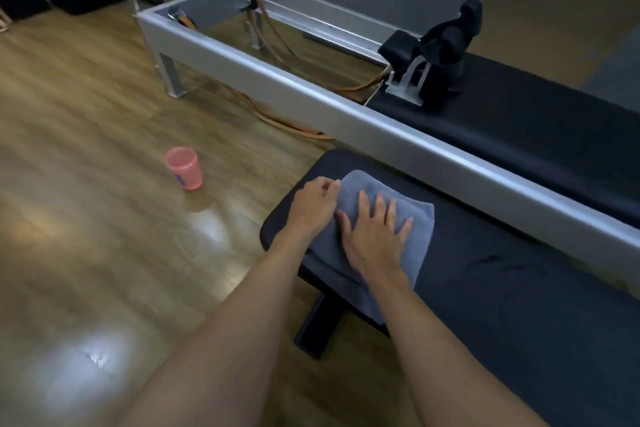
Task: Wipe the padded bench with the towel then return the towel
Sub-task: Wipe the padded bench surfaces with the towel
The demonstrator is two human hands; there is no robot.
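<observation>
Right hand [374, 236] lies spread on one towel [414, 218], left hand [316, 206] pinches its edge, atop one padded bench [502, 291].

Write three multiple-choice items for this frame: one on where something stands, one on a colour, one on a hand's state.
1. Where does the pink cup stand?
A. on the padded bench
B. on the wooden floor, left of the bench
C. on the towel

2. What colour is the towel?
A. white
B. grey-blue
C. red

3. How does the right hand lie?
A. flat on the towel, fingers spread
B. fisted in the air
C. gripping the cup

Answers:
1 B, the cup stands on the floorboards, apart from the bench.
2 B, the folded cloth shows grey-blue against the black padding.
3 A, its fingers are straight and spread across the towel.
</observation>
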